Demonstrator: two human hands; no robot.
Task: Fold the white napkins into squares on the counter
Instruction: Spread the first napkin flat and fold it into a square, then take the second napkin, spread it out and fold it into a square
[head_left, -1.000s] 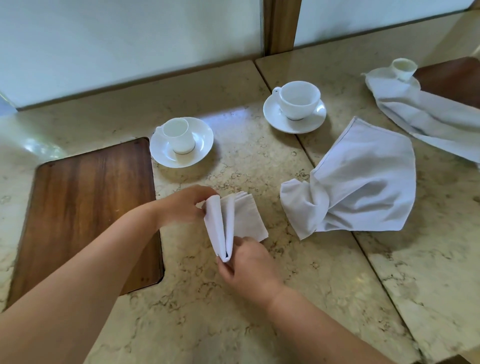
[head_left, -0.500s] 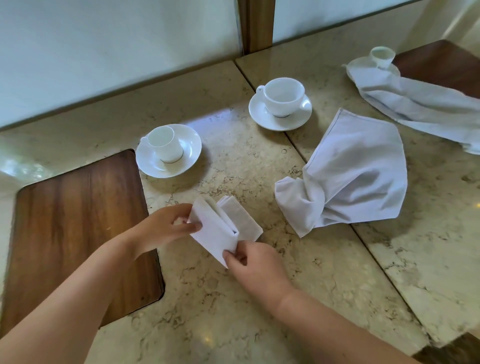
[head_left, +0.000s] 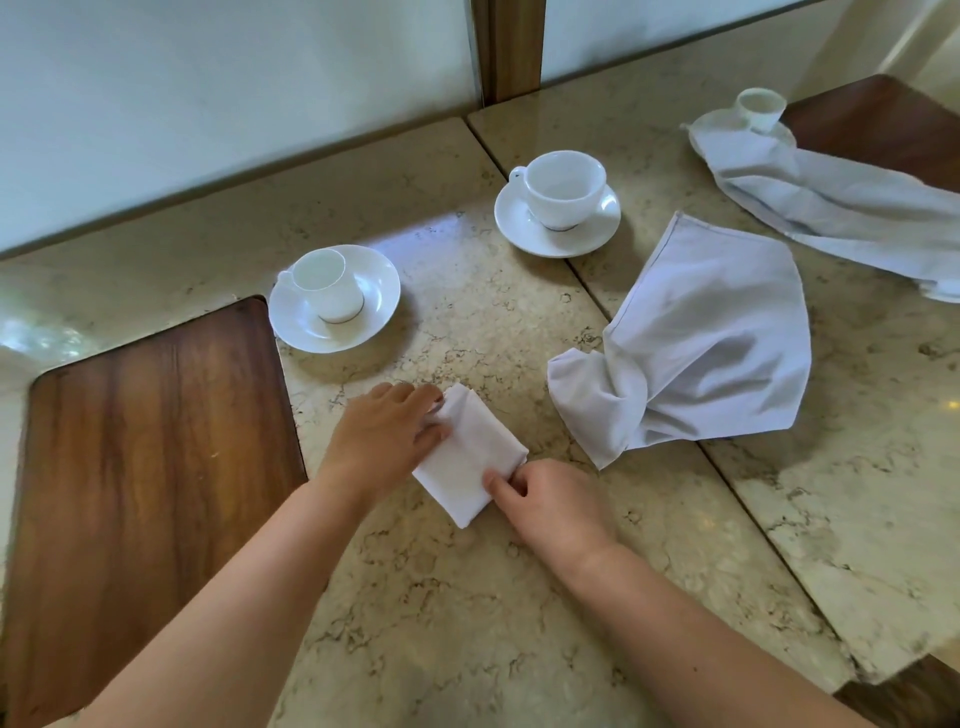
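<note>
- The folded napkin (head_left: 470, 457) lies flat on the worktop (head_left: 467, 597), a small white packet between the two hands.
- The left hand (head_left: 382, 439) rests on the packet's left edge, fingers close together and lightly curled, fingertips pressing the cloth near its far corner.
- The right hand (head_left: 553, 506) sits at the packet's near right corner, fingers curled in, thumb on top of the cloth, pinching that corner.
- Whether the right fingers reach under the cloth cannot be told.
- Just right of the right hand and beyond it, a loose napkin (head_left: 701, 353) lies rumpled on the worktop, apart from the packet.
- Far beyond that, to the right, a third napkin (head_left: 831, 202) stretches out crumpled, one end draped over a saucer that carries a small cup (head_left: 759, 108).
- Straight beyond the left hand stands a cup (head_left: 327, 285) on a saucer (head_left: 363, 322), near but not touching the hand.
- Beyond the right hand, further off, stands a wider cup (head_left: 563, 189) on its own saucer (head_left: 519, 228).
- Left of the left forearm a dark wooden panel (head_left: 145, 467) is set into the worktop.
</note>
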